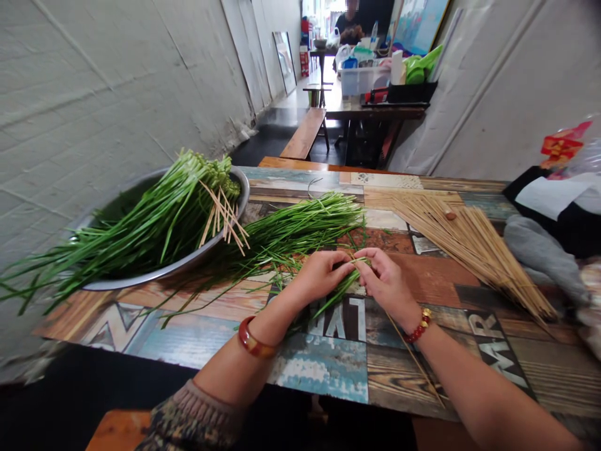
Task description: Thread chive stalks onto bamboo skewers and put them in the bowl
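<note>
Close together over the table, my left hand (323,274) and my right hand (382,275) pinch a small bunch of garlic chives (345,287) between them. Green leaves trail from under my left fingers toward the table front. A thin bamboo skewer (413,354) slants from beneath my right hand toward the table's near edge; its tip is hidden by the fingers. Just beyond my hands lies a loose pile of garlic chives (305,225). To the left, a metal basin (164,272) holds more chives in bundles, with several skewer ends (225,219) sticking out over its rim.
A fan of bare bamboo skewers (488,250) lies on the right of the patterned table (323,369). Grey cloth (539,250) and a black box (535,194) sit at the right edge. Further back are a bench (305,134), a table with a plastic bin (364,81), and a person.
</note>
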A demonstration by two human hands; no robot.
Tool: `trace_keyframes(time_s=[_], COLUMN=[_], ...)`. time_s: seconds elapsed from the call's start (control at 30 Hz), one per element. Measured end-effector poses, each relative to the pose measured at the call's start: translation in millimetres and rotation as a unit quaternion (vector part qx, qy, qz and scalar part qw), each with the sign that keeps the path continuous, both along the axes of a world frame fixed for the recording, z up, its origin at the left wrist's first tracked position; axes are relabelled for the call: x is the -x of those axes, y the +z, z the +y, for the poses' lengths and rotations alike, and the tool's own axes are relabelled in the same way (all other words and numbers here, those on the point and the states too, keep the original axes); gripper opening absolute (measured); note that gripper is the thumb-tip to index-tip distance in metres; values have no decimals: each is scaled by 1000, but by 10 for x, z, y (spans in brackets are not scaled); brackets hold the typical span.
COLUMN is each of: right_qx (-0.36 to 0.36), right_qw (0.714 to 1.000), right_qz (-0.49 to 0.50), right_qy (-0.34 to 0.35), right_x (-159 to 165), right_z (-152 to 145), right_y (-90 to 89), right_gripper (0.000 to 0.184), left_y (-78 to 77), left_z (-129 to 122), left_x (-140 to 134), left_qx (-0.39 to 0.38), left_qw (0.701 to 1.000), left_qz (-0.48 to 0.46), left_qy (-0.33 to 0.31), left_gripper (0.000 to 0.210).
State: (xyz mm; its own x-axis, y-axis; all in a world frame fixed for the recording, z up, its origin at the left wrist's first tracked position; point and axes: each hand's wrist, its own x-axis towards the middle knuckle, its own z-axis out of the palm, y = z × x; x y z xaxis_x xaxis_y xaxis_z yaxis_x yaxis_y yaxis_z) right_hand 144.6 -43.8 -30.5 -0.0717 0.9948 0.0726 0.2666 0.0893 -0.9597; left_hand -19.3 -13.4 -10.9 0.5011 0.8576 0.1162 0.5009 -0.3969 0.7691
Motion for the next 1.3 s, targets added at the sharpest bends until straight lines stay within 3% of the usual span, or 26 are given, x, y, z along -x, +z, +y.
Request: trace_keyframes(time_s=[0.43,0.5,0.63,0.7,0.83,1.03,1.3], right_qx=[27,24,18,14,13,38,49], right_qw=[999,999,999,999,998,990,989], right_qz=[18,26,37,44,64,130,140], right_qy=[2,1,-3,-5,8,38,23], right_x=[10,8,0,-5,-23,-58,-56], right_z=[49,56,75,81,71,36,69], right_y=[-14,-14,-46,-70,-82,-17,-33], right_gripper=[26,25,25,26,34,44,40], left_y=[-14,28,164,215,215,142,130], left_z=[28,52,121,126,43,-81,-101], left_x=[5,51,215,293,314,85,-46], left_qx=[41,55,52,48,34,-54,-62], left_qw=[999,996,974,966,983,996,990], left_qz=[-28,-57,-146,-162,-82,49,94], left_qy=[1,35,168,197,161,58,86], left_gripper=[24,25,29,30,28,24,24])
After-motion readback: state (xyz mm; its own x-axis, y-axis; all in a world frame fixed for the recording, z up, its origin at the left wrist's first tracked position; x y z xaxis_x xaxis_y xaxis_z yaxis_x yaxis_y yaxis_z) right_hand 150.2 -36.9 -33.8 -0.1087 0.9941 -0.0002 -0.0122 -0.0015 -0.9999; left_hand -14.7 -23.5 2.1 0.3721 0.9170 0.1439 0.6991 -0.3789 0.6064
